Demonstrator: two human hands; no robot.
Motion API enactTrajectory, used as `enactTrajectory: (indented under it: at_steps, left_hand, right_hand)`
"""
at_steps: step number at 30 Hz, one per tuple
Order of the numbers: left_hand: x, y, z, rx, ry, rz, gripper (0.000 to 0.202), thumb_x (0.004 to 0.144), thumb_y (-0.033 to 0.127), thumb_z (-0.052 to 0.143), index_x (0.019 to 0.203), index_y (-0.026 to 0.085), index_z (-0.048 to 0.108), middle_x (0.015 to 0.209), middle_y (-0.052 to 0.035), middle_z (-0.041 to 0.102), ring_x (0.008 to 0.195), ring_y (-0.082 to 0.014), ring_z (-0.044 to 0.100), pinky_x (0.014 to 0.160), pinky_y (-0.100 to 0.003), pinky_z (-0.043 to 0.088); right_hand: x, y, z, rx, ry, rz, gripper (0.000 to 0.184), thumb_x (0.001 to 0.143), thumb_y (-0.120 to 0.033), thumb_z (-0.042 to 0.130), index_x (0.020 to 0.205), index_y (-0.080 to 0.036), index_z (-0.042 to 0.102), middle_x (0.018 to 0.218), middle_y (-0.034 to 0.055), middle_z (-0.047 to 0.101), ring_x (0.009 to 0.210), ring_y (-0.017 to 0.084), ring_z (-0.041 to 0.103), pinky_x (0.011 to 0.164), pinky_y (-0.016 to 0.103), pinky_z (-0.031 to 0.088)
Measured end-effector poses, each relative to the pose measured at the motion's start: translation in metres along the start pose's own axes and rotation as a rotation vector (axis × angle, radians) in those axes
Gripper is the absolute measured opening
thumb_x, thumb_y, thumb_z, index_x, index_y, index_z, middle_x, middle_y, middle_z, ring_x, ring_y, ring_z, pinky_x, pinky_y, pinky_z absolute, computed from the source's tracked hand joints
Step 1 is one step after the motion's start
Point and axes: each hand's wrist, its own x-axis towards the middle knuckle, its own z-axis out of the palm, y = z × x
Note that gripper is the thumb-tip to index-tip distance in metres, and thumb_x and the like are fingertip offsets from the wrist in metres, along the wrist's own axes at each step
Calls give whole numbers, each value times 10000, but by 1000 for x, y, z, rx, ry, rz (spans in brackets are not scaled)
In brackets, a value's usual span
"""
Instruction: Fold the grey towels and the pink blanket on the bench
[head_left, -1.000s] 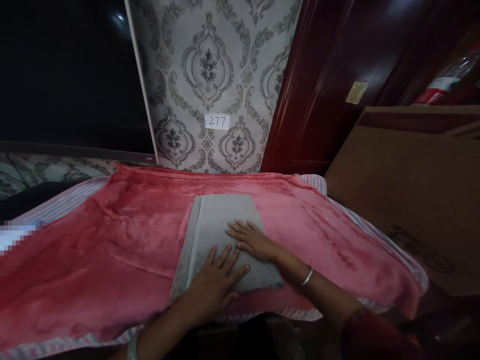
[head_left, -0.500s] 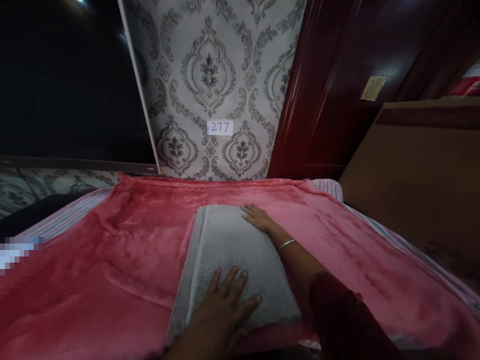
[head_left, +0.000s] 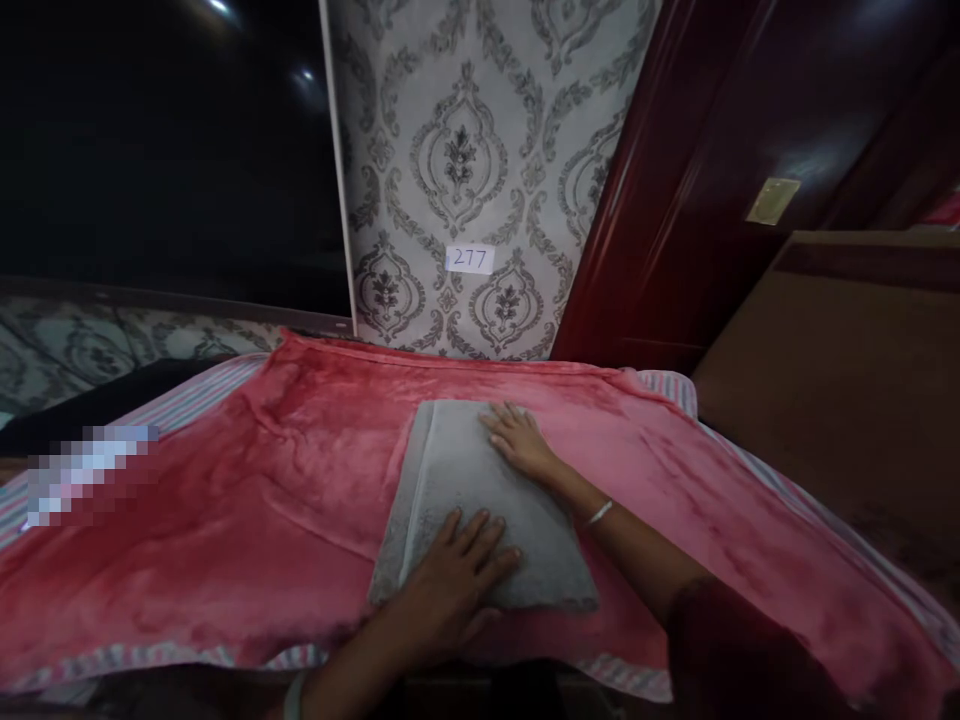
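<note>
A grey folded cloth (head_left: 480, 480), soft and plush-looking, lies flat on a red-pink fleece blanket (head_left: 322, 470). A seam or fold line runs along its left side. My left hand (head_left: 454, 585) rests on its near part, fingers spread, palm down. Farther off, my right hand (head_left: 521, 440) lies flat over the far right part of the grey cloth, its fingers stretched out. Neither hand grips anything. The underside of the cloth is hidden.
Under the blanket a striped cover (head_left: 195, 395) shows at the edges. Behind stand a patterned wall with a paper label (head_left: 470, 259) reading 277, a dark screen (head_left: 165, 150) at left, a dark red door panel (head_left: 637, 250), and a brown box-like piece (head_left: 847, 370) at right.
The view has shifted, showing more of the near blanket edge. My right hand lies slightly farther in over the grey cloth; my left hand stays on its near part.
</note>
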Motion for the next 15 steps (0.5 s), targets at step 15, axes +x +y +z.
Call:
enactTrajectory:
  at_steps: [15]
  left_hand:
    - [-39,-14,69,358,341,-161,771,724,549,747,1430,399,475,1568,-82,432,1442,-365,359,1222,-605,87]
  right_hand:
    - [55,-33,29,68,-173,-417,644,999,-635,357,1578,-372,260,1669,29,179,1543,291,88,1209,596,99]
